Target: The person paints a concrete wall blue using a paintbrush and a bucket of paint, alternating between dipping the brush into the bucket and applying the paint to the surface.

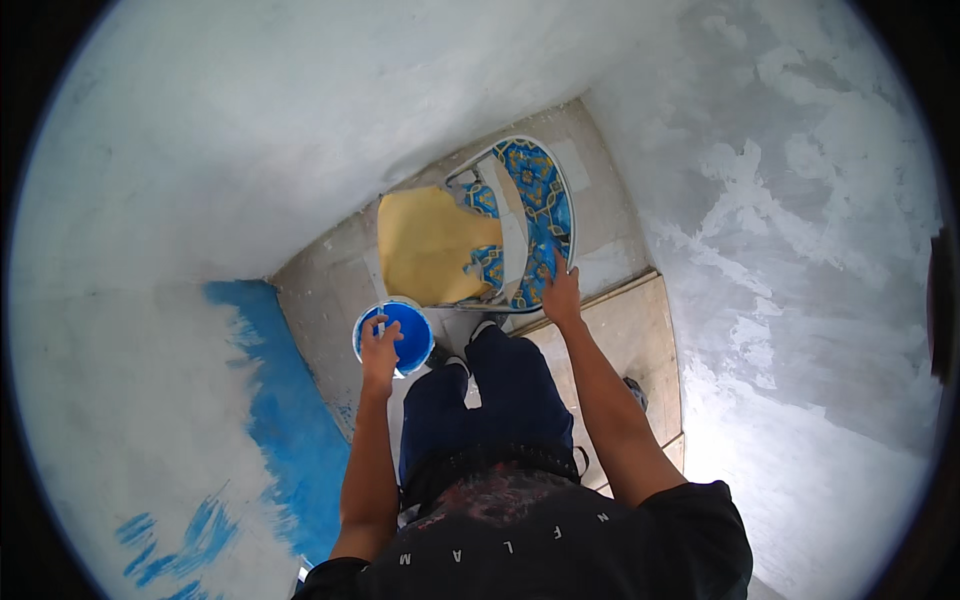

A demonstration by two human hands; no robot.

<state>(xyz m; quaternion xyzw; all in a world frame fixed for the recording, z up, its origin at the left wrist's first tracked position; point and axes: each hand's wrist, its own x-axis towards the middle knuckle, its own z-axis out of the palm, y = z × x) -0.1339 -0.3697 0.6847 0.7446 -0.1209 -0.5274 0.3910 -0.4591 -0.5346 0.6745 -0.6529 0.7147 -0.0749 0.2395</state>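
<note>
My left hand (379, 352) is over a round white bucket (427, 362) with bright blue paint (412, 340) inside. Its fingers curl around a thin pale strip across the opening, which looks like the bucket's handle. My right hand (562, 293) grips the near end of the backrest of a metal-framed chair (545, 190), fingers on the blue and gold patterned cover and thumb by the rim. The chair's seat (430, 245) has a torn cover, with yellow foam laid bare.
A blue painted band (290, 400) with ragged brush strokes covers part of the pale left wall (130, 400). Patchy grey and white plaster marks the right wall (780, 220). Wooden boards (625, 335) lie on the floor to the right of my legs, beside grey tiles (590, 170).
</note>
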